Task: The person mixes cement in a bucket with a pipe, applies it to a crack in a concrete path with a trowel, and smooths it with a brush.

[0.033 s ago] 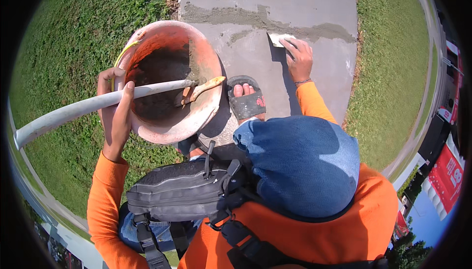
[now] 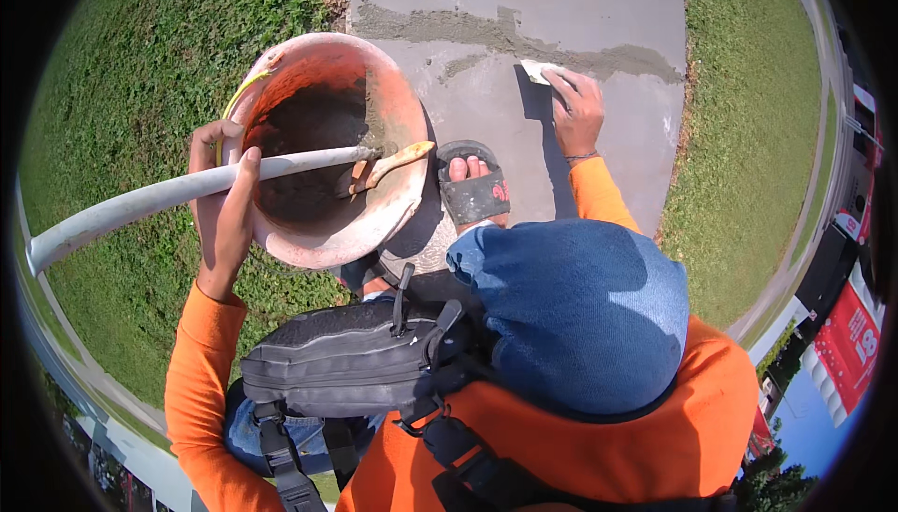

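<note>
My left hand [image 2: 223,222] is closed at the left side of a tilted, orange-stained bucket [image 2: 398,105]. Its fingers curl at the rim, and the thumb crosses over a long pale grey pipe [image 2: 136,201] that slants into the bucket. Beside the pipe's inner end a wooden-handled brush [image 2: 398,162] leans on the inner wall. Dark wet mortar [image 2: 304,199] coats the bucket's inside. Pinched in my right hand [image 2: 578,115] is a small whitish flat scraper [image 2: 537,71], low against the concrete slab [image 2: 505,119], just below a rough grey mortar strip [image 2: 477,33].
My sandalled foot [image 2: 474,185] stands on the slab right of the bucket. A black bag [image 2: 332,372] hangs at my waist, and my denim-covered knee [image 2: 589,316] rises below my right arm. Grass [image 2: 748,138] borders the slab on both sides.
</note>
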The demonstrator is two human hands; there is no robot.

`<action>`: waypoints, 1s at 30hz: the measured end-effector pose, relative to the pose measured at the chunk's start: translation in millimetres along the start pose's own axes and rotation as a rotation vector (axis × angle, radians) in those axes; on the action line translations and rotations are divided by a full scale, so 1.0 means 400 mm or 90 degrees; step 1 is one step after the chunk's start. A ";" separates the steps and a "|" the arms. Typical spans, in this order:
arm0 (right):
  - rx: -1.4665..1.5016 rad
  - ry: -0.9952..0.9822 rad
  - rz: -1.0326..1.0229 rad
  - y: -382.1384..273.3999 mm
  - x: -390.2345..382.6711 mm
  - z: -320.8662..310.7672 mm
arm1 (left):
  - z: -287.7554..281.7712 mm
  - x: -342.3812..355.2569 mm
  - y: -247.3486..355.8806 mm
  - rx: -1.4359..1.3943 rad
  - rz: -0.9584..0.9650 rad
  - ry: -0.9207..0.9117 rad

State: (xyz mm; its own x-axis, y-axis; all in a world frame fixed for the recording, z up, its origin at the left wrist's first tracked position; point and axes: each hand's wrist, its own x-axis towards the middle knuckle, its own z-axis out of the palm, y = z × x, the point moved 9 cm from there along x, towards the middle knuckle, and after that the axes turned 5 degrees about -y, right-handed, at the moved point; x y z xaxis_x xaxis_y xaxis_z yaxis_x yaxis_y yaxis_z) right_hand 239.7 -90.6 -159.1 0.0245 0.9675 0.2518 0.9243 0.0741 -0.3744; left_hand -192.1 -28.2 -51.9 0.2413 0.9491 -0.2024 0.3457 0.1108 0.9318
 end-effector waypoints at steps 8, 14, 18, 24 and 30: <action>0.426 -0.158 -0.087 -0.324 0.212 0.010 | 0.022 0.012 0.008 -0.047 -0.024 -0.025; 0.346 -0.257 -0.229 -0.515 0.274 0.183 | 0.031 0.006 0.012 -0.044 -0.008 -0.057; 0.323 -0.302 -0.150 -0.500 0.262 0.255 | 0.029 -0.004 0.005 -0.026 -0.014 -0.056; 0.223 -0.157 -0.287 -0.512 0.211 0.237 | 0.040 0.004 0.006 -0.044 0.015 -0.072; 0.192 -0.312 -0.094 -0.389 0.102 0.179 | 0.023 0.005 0.002 -0.086 0.008 -0.039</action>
State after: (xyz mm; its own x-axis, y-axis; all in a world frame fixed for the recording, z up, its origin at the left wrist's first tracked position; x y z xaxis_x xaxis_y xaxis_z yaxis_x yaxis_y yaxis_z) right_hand 69.5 -45.1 -154.4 -0.3416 0.9351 -0.0941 0.7535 0.2127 -0.6221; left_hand -183.1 -29.1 -54.4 0.3008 0.9315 -0.2046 0.2177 0.1417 0.9657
